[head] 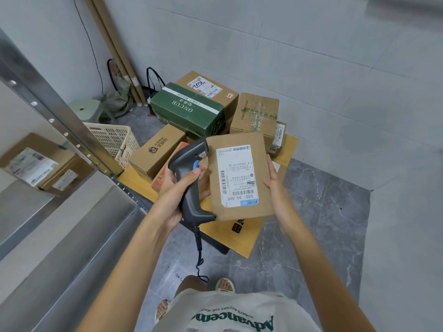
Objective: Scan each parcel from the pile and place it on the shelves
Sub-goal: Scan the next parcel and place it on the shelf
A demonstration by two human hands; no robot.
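We see the left hand (pixel 178 188) wrapped round the grip of a dark grey plastic barcode scanner (pixel 189 180), thumb up by its blue trigger button; a coiled black cable (pixel 199 255) hangs from the handle base. The right hand (pixel 275 185) holds a flat, rectangular kraft-cardboard parcel (pixel 239 176) by its right edge, fingers curled behind it, thumb on the front. The parcel is held up in the air over the pile, just beside the scanner head, with a white printed shipping label (pixel 237 176) facing us, barcodes on it.

Below is the pile: a glossy green carton (pixel 189 109) with a white stripe, lying against a large brown box (pixel 215 89) with a handwritten label, plus several plain corrugated boxes (pixel 256 113), all on a low yellow wooden platform (pixel 242 238).

Left, metal shelves (pixel 60 212) with brushed steel rails and punched holes; two labelled boxes (pixel 40 164) sit on one level. A cream lattice plastic basket (pixel 115 140) stands beside the shelf. The floor is grey marbled tile (pixel 323 224), the walls pale grey tile (pixel 311 68). Cardboard tubes (pixel 112 51) lean in the corner.
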